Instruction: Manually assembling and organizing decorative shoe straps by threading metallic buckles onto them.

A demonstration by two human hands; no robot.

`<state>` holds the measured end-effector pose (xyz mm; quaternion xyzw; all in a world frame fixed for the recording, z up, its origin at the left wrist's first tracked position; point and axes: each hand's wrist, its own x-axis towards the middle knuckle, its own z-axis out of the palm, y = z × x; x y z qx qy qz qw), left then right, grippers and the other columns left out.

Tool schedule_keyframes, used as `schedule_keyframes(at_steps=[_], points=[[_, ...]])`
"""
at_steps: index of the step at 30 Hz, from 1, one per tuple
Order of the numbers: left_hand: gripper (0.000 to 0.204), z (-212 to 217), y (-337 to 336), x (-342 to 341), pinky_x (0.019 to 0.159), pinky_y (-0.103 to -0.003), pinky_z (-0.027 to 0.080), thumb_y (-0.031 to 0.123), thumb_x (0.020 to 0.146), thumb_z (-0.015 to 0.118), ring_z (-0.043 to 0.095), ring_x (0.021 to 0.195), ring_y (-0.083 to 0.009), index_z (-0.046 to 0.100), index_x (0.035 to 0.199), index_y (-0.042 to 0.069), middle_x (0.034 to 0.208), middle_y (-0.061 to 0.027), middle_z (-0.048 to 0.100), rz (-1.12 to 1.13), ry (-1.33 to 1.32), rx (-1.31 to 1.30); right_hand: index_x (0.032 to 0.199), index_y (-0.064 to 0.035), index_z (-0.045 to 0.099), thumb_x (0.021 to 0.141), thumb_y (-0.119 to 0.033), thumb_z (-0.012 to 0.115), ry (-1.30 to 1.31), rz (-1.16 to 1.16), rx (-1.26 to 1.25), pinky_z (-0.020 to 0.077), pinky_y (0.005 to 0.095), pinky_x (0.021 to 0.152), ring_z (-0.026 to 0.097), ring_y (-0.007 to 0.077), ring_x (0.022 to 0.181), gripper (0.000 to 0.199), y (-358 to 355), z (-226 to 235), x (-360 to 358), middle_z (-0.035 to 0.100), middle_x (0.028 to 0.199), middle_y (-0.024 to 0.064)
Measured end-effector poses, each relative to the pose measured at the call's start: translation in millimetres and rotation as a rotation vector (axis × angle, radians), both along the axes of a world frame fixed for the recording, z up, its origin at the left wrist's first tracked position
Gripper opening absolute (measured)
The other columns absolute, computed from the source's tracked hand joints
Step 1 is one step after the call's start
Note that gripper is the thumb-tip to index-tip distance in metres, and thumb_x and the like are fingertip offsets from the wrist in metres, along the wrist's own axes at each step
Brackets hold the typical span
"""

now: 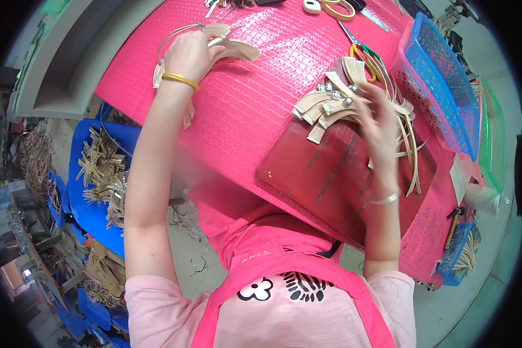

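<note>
My left hand (187,57) is closed over a small bunch of beige straps (240,51) at the far left of the pink-covered table (226,122). Some of their ends stick out to its right and below it. My right hand (377,119) is over the right edge of a spread of beige straps with metal buckles (323,104). Motion smears its fingers, so what they hold, if anything, is unclear. Those straps lie on a dark red board (307,159), and thin strap ends hang down to the right of my hand.
Scissors with yellow and green handles (370,61) lie just beyond the buckled straps. A roll of tape (337,10) is at the far edge. Blue and pink perforated baskets (441,81) line the right side. A blue bin (84,197) of strap pieces stands left, below table height.
</note>
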<state>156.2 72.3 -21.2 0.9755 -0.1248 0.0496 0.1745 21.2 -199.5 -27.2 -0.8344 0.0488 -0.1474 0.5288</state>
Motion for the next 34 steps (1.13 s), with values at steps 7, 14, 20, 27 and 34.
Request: schedule_keyframes(at_steps=[7, 14, 20, 27, 34], points=[[0.027, 3, -160, -107, 0.062, -0.024, 0.046, 0.024, 0.084, 0.049, 0.058, 0.073, -0.0139, 0.06, 0.089, 0.0, 0.079, -0.0071, 0.062, -0.484, 0.949, -1.202, 0.09, -0.0036, 0.058, 0.075, -0.016, 0.058, 0.467, -0.407, -0.9, 0.0442, 0.0322, 0.063, 0.058, 0.0275, 0.069, 0.019, -130, 1, -49, 0.06, 0.079, 0.0117], [0.017, -30, -266, -111, 0.064, -0.029, 0.049, 0.022, 0.088, 0.045, 0.057, 0.073, -0.0145, 0.051, 0.086, 0.006, 0.082, -0.0063, 0.059, -0.023, 1.185, -2.133, 0.103, -0.0008, 0.048, 0.082, -0.01, 0.052, 0.279, -0.207, 0.197, 0.0396, 0.02, 0.044, 0.051, 0.0095, 0.048, 0.023, -100, 36, -90, 0.056, 0.064, 0.008], [0.024, -21, -220, -84, 0.075, -0.037, 0.05, 0.0, 0.078, 0.054, 0.059, 0.084, -0.0266, 0.043, 0.099, 0.003, 0.09, -0.0146, 0.057, 0.102, 0.799, -2.212, 0.124, -0.0003, 0.027, 0.084, -0.005, 0.044, 0.143, -0.192, 0.603, 0.0433, 0.0191, 0.041, 0.053, 0.0133, 0.045, 0.043, -38, 29, -141, 0.056, 0.07, 0.0128], [0.041, -32, -156, -92, 0.073, -0.034, 0.051, -0.008, 0.076, 0.051, 0.059, 0.081, -0.0292, 0.032, 0.112, -0.002, 0.093, -0.0165, 0.054, 0.16, 0.397, -2.021, 0.087, 0.0077, 0.059, 0.056, 0.011, 0.048, 0.085, 0.444, 0.566, 0.0511, 0.0323, 0.064, 0.062, 0.0297, 0.077, 0.033, -20, 26, -168, 0.058, 0.09, 0.0262], [0.04, -30, -121, -133, 0.076, -0.029, 0.049, -0.009, 0.076, 0.051, 0.058, 0.088, -0.0246, 0.041, 0.113, -0.002, 0.1, -0.015, 0.054, 0.045, 0.27, -1.834, 0.1, -0.0123, 0.06, 0.073, -0.013, 0.062, 0.37, 0.303, 0.43, 0.0426, 0.0302, 0.067, 0.056, 0.023, 0.076, 0.027, 24, 55, -87, 0.051, 0.083, 0.0026]])
